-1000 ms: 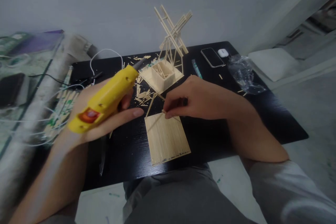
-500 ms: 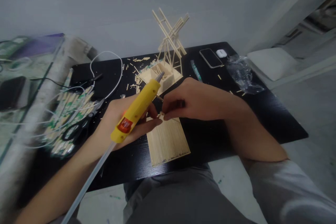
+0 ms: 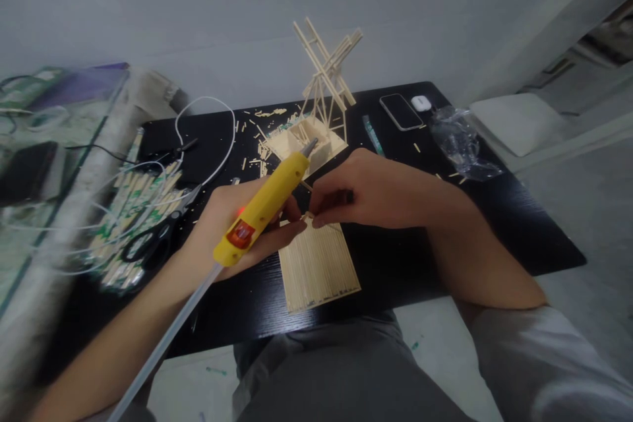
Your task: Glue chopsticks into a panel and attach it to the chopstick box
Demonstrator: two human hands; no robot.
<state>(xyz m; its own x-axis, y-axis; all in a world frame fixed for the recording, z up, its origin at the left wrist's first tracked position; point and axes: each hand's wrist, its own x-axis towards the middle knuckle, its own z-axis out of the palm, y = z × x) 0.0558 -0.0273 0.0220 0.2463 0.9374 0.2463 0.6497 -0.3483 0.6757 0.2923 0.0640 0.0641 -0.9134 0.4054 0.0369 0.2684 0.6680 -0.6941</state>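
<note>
A yellow hot glue gun (image 3: 267,206), with a long translucent glue stick (image 3: 171,336) out of its back, is in my left hand (image 3: 230,208); its handle is hidden. The nozzle points up and away. My left thumb and forefinger also meet at a tiny wooden piece (image 3: 307,218), too small to make out well. Closed in a pinch on the same spot is my right hand (image 3: 368,190). Beneath the fingertips a flat panel of wooden sticks (image 3: 320,268) lies on the black table (image 3: 247,306), its far edge partly covered by my hands.
A wooden stick windmill model (image 3: 321,105) stands behind, with stick scraps around it. To the left are black scissors (image 3: 153,241), packaged sticks (image 3: 123,211) and a white cable (image 3: 232,120). A phone (image 3: 401,112), an earbud case (image 3: 421,103) and a plastic bag (image 3: 462,145) lie back right.
The whole view has shifted slightly. Both hands keep their pinch at the panel's far edge, and the glue gun stays in my left hand.
</note>
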